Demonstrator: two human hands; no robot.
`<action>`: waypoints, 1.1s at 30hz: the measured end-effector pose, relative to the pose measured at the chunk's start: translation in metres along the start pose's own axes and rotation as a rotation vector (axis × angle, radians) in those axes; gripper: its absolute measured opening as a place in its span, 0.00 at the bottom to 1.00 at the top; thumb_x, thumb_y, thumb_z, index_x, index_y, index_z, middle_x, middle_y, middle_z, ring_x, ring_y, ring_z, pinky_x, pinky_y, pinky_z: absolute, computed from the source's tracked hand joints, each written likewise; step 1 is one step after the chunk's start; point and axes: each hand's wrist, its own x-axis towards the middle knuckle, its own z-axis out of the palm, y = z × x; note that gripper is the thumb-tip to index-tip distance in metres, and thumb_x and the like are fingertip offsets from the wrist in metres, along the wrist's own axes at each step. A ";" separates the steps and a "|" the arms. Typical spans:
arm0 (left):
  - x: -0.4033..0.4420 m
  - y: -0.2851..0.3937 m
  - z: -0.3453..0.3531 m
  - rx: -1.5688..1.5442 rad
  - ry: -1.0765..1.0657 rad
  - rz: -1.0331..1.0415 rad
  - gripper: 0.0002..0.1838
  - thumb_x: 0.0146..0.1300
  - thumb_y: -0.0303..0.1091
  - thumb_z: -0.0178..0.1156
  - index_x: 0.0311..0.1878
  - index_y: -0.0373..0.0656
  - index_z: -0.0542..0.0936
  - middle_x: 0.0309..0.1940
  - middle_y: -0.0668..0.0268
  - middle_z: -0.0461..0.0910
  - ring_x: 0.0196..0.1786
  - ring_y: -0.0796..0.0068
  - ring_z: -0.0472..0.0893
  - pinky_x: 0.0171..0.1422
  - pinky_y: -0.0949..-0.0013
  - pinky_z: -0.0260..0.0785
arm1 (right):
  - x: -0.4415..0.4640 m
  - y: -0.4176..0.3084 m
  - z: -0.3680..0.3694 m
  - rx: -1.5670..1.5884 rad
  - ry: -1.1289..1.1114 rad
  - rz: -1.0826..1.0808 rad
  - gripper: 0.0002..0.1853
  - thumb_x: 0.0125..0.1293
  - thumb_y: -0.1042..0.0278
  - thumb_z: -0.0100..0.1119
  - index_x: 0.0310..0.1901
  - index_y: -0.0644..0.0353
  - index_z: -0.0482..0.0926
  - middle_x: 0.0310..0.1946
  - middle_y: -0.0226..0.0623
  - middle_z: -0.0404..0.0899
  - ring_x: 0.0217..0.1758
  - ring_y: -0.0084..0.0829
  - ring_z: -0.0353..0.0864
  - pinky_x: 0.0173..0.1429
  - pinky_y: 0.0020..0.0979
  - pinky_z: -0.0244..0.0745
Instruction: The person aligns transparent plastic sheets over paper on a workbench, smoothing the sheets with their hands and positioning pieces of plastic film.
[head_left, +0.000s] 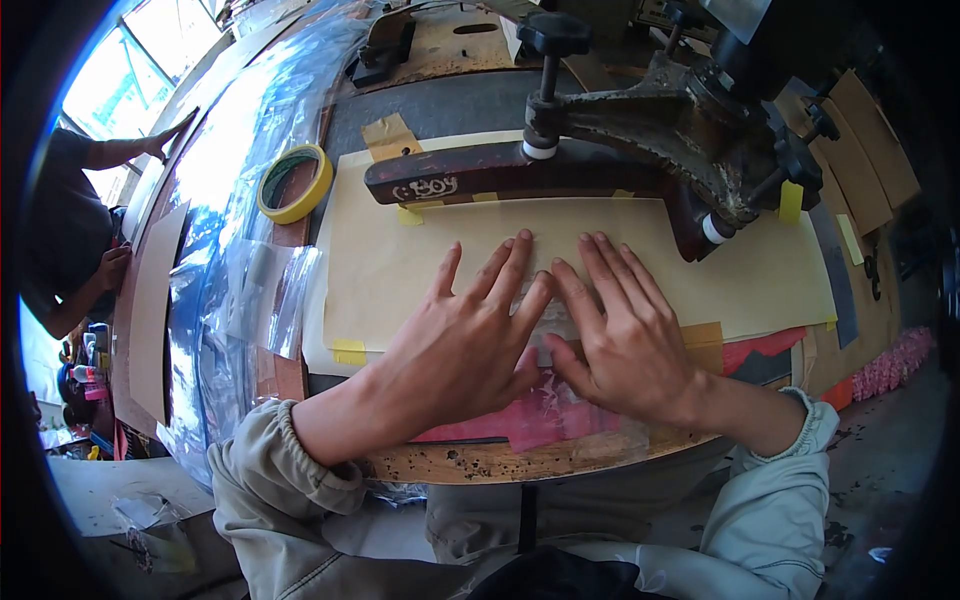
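Note:
My left hand [455, 330] lies palm down with its fingers spread on a large cream sheet [380, 250]. Beside it my right hand [625, 335] also rests flat, fingers apart, the two index fingertips nearly touching. A translucent strip [550, 322] shows between the hands. Yellow tape pieces [349, 352] stick to the sheet's edges. Across the back of the sheet lies a dark bar [480, 172] with white markings, under a metal clamp arm [640, 118]. Pink material [545, 410] shows below my hands at the table's front edge.
A yellow tape roll [295, 184] stands left of the sheet, by clear plastic film [225, 200]. Black knobs [553, 35] rise from the clamp. At the far left another person [75, 215] stands with hands at a brown board [155, 310]. Cardboard pieces [855, 150] lean at the right.

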 end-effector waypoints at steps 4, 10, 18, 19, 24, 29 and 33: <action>0.001 0.000 0.000 0.007 0.001 -0.004 0.31 0.58 0.42 0.58 0.61 0.33 0.64 0.67 0.38 0.57 0.69 0.48 0.64 0.69 0.40 0.55 | 0.000 0.000 -0.001 0.010 -0.002 0.006 0.31 0.60 0.55 0.56 0.59 0.70 0.69 0.60 0.66 0.65 0.66 0.59 0.64 0.70 0.51 0.57; 0.002 -0.003 0.000 0.002 0.008 0.002 0.32 0.57 0.42 0.58 0.61 0.33 0.64 0.67 0.39 0.57 0.69 0.48 0.64 0.69 0.40 0.55 | 0.002 0.002 0.000 0.041 0.006 0.012 0.31 0.60 0.56 0.57 0.60 0.69 0.69 0.61 0.65 0.64 0.66 0.59 0.63 0.70 0.52 0.57; 0.003 -0.005 0.000 -0.018 0.002 -0.008 0.32 0.57 0.41 0.58 0.61 0.34 0.64 0.67 0.40 0.58 0.69 0.49 0.64 0.70 0.42 0.55 | 0.005 0.004 0.001 0.010 0.055 -0.013 0.31 0.58 0.54 0.59 0.56 0.71 0.72 0.56 0.66 0.68 0.63 0.57 0.67 0.68 0.48 0.60; 0.003 -0.006 0.001 -0.019 0.003 -0.009 0.32 0.57 0.41 0.58 0.61 0.34 0.64 0.68 0.41 0.58 0.69 0.50 0.64 0.70 0.42 0.55 | 0.006 0.004 0.001 0.009 0.055 -0.013 0.31 0.58 0.54 0.59 0.56 0.71 0.72 0.56 0.65 0.68 0.63 0.57 0.67 0.68 0.48 0.61; 0.003 -0.008 0.002 -0.012 0.027 -0.005 0.30 0.58 0.39 0.57 0.62 0.35 0.64 0.67 0.42 0.59 0.70 0.51 0.63 0.71 0.41 0.53 | 0.007 0.006 0.002 0.004 0.053 -0.010 0.30 0.58 0.53 0.59 0.56 0.70 0.72 0.56 0.65 0.68 0.63 0.56 0.67 0.69 0.48 0.60; 0.005 -0.010 0.003 -0.006 0.034 -0.010 0.29 0.59 0.39 0.56 0.61 0.36 0.65 0.67 0.43 0.59 0.70 0.53 0.63 0.73 0.40 0.48 | 0.008 0.006 0.001 0.026 0.036 0.009 0.30 0.59 0.56 0.59 0.57 0.70 0.71 0.59 0.64 0.66 0.64 0.57 0.65 0.69 0.49 0.58; 0.005 -0.012 0.004 0.001 0.037 -0.006 0.28 0.60 0.39 0.55 0.62 0.36 0.65 0.67 0.44 0.59 0.70 0.54 0.62 0.74 0.40 0.45 | 0.009 0.008 0.002 -0.010 0.051 -0.002 0.30 0.59 0.52 0.59 0.55 0.70 0.72 0.57 0.64 0.68 0.64 0.55 0.66 0.69 0.48 0.59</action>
